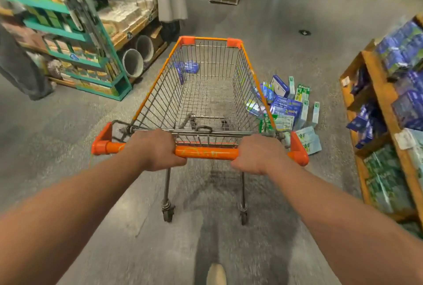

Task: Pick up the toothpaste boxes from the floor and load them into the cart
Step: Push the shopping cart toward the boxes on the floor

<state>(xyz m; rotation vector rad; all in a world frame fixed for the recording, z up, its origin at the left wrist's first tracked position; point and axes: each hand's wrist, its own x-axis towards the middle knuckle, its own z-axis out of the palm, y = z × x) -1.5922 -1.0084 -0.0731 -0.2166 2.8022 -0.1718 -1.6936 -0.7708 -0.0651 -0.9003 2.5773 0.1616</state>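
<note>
Both forearms reach forward, the left hand (155, 149) and right hand (258, 154) each wrapped around the orange handle (206, 153) of the wire shopping cart (207, 83). Blue, green and white toothpaste boxes (286, 106) lie heaped on the floor (68, 124) just right of the cart, ahead of the right hand.

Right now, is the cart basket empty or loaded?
Empty. The cart shows bare wire floor; the toothpaste boxes lie outside on the floor to its right. Both hands grip the handle.
</note>
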